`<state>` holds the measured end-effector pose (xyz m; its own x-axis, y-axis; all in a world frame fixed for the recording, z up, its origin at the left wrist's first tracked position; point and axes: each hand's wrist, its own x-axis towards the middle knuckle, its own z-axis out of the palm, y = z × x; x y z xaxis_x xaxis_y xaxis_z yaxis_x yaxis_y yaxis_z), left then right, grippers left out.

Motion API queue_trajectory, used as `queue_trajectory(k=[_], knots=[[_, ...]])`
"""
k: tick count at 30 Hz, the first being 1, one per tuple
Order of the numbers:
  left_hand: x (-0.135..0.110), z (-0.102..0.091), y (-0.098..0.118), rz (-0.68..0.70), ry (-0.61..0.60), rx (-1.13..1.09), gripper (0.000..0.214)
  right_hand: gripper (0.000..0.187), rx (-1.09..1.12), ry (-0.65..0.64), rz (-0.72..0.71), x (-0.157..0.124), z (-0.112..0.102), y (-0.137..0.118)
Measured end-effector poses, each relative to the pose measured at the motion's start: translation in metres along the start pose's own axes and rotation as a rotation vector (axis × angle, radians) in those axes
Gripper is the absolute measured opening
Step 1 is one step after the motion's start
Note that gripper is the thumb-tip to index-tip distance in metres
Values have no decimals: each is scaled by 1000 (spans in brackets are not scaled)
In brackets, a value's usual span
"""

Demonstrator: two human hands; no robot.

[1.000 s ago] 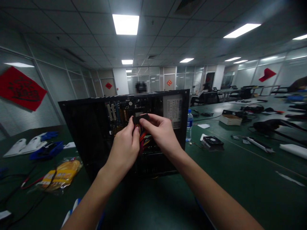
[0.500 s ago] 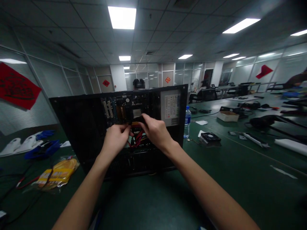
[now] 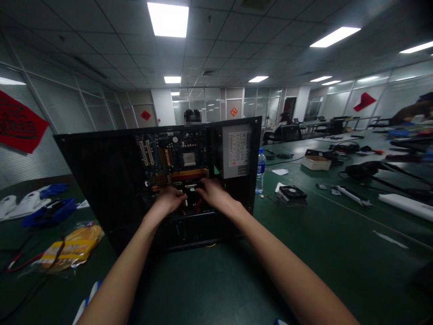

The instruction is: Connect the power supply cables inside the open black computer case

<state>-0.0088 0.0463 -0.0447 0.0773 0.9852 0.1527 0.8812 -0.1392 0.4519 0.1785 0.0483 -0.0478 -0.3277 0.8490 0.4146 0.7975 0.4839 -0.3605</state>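
Note:
An open black computer case stands upright on the green table. Inside it I see a motherboard and a grey power supply. My left hand and my right hand reach into the case just below the motherboard, close together. Their fingers curl around a bundle of red and black cables. The fingertips are partly hidden in the dark interior.
A water bottle stands right of the case, with a loose fan beside it. A snack packet and blue and white items lie at left. Cardboard box, cables and tools crowd the far right. People sit in the distance.
Both hands have moved down and deeper into the case, from in front of the motherboard to below it. The black connector held up earlier is no longer visible.

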Motion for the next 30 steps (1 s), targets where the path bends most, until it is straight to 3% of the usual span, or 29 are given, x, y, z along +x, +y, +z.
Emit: queue_trajectory(k=[6,30], knots=[[4,2,4,-29,-32,2,31,22,84,1,33,6,6,2],[17,-3,18,-141,98,257,26,23,257,-11,106,8,9,5]])
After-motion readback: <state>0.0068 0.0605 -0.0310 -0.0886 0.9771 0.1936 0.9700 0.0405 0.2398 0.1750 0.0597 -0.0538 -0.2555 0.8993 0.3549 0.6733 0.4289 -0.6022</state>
